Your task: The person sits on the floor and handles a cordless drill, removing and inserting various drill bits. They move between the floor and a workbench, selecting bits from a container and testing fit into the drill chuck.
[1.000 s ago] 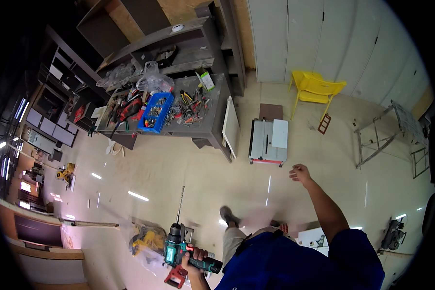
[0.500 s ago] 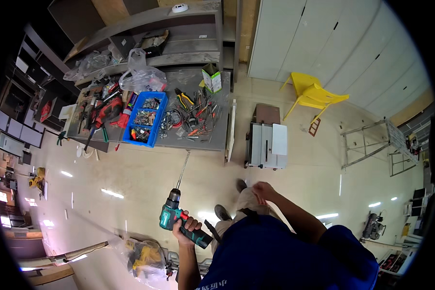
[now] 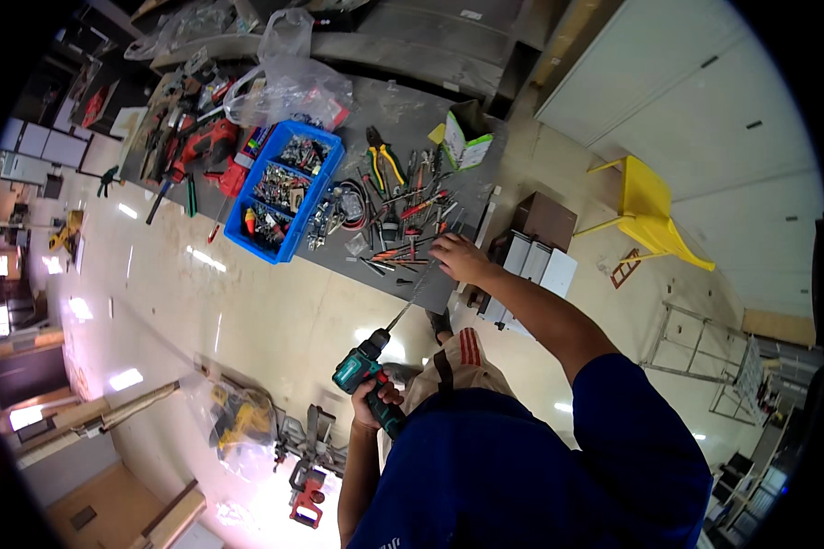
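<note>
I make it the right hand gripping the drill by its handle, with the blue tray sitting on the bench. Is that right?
Not quite: the head view shows the left hand gripping the drill by its handle. The blue tray does sit on the bench.

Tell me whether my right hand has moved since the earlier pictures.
Yes. Judged against the gray workbench, your right hand has moved toward it, from short of its near edge to its near right corner.

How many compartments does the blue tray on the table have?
3, in a row along the blue tray: the far compartment beside the plastic bag, the middle compartment, and the near compartment. None seems hidden.
</note>
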`<state>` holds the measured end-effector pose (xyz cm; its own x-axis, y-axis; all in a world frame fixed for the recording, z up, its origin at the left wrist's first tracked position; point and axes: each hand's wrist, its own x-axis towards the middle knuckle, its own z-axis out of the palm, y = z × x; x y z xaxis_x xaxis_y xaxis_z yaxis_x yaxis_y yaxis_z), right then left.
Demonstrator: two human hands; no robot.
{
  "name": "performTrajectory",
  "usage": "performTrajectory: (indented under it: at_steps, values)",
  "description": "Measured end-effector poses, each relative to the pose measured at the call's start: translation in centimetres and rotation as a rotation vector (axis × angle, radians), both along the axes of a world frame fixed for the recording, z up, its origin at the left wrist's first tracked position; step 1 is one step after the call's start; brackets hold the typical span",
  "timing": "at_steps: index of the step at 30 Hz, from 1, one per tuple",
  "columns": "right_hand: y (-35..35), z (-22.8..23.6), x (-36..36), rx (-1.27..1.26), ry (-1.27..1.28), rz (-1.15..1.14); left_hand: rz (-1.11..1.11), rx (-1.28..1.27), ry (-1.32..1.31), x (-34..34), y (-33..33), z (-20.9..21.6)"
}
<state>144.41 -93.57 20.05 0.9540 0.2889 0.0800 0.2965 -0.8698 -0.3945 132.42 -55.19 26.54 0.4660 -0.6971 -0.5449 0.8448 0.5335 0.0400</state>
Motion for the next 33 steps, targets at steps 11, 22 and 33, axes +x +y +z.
performTrajectory:
  at_steps: [11, 22, 33]
  values:
    - [-2.9, -1.7, 3.2, -0.189, 0.029, 0.244, 0.057, 0.076, 0.114, 0.6, -3.1, -1.6]
    - [-3.9, -0.3, 3.6, -0.239, 0.279, 0.372, 0.024, 0.119, -0.067, 1.9, -1.1, 1.2]
    - [-3.3, 12.8, 1.3, 1.707, 0.638, -0.268, 0.125, 0.096, -0.302, 2.1, -2.3, 9.2]
